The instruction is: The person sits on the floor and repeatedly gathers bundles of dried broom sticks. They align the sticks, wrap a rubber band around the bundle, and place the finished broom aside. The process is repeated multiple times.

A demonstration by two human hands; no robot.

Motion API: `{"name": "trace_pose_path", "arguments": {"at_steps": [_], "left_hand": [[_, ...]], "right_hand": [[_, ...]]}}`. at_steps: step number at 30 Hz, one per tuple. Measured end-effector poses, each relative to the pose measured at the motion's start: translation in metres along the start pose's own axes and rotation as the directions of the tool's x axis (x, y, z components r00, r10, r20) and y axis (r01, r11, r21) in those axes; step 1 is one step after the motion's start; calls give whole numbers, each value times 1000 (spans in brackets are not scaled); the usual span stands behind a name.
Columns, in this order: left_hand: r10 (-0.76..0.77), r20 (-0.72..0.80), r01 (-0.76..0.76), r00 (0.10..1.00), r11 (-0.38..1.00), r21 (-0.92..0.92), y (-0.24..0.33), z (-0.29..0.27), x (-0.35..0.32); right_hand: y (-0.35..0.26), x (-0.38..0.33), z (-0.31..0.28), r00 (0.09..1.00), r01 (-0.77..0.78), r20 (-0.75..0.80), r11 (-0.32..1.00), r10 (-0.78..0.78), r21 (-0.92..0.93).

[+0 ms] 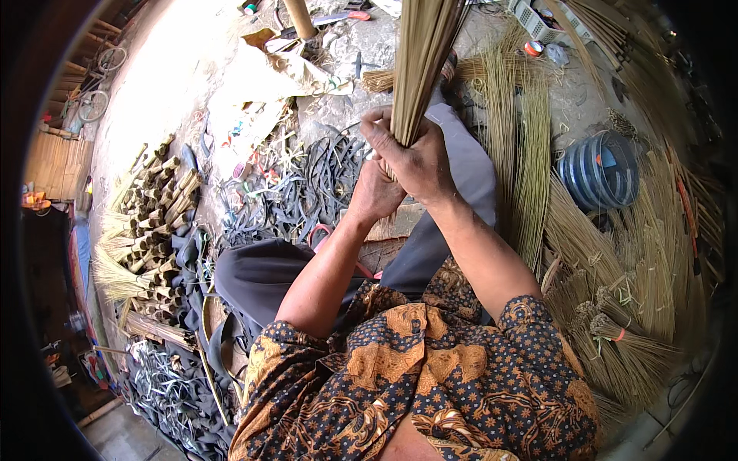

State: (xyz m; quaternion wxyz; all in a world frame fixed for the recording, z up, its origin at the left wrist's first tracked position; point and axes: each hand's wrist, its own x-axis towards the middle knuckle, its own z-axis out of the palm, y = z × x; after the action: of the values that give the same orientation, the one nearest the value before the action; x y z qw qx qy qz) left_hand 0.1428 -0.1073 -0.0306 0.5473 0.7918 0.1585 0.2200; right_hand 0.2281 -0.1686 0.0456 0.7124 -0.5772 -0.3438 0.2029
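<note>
A bundle of thin broom sticks (419, 65) stands upright in front of me, its top running out of the picture. My right hand (423, 157) is closed around its lower part, thumb toward the left. Just below, my left hand (375, 194) grips the bundle's bottom end, most of which is hidden by the hands. Both hands are pressed close together over my folded legs. Beyond them, another sheaf of sticks (380, 80) lies crosswise on the floor. Long loose greenish sticks (532, 169) spread beside my right leg.
Many tied stick bundles (157, 223) are stacked at left. Dark rubber-like strips (323, 173) litter the floor before me, with more strips (165, 384) at lower left. A blue ribbed plastic container (598, 170) lies at right among sticks. A knife (342, 17) and white basket (542, 23) are farther off.
</note>
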Motion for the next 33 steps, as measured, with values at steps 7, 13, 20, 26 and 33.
{"name": "trace_pose_path", "arguments": {"at_steps": [7,13,20,26,33], "left_hand": [[-77,-30,75,997,995,-61,-71,23,-37],[-110,-57,97,992,977,-189,-94,34,-45],[-291,86,291,953,957,3,-118,50,-58],[-406,239,416,882,909,12,-70,33,-49],[-452,344,484,823,875,-9,6,10,-19]], "right_hand": [[57,-30,8,973,-124,148,946,175,-300],[88,-37,-4,978,-109,148,961,150,-255],[82,-33,-7,934,-336,41,913,355,-231],[45,10,-48,990,-143,55,952,133,269],[55,-16,-37,848,-489,116,681,517,545]]}}
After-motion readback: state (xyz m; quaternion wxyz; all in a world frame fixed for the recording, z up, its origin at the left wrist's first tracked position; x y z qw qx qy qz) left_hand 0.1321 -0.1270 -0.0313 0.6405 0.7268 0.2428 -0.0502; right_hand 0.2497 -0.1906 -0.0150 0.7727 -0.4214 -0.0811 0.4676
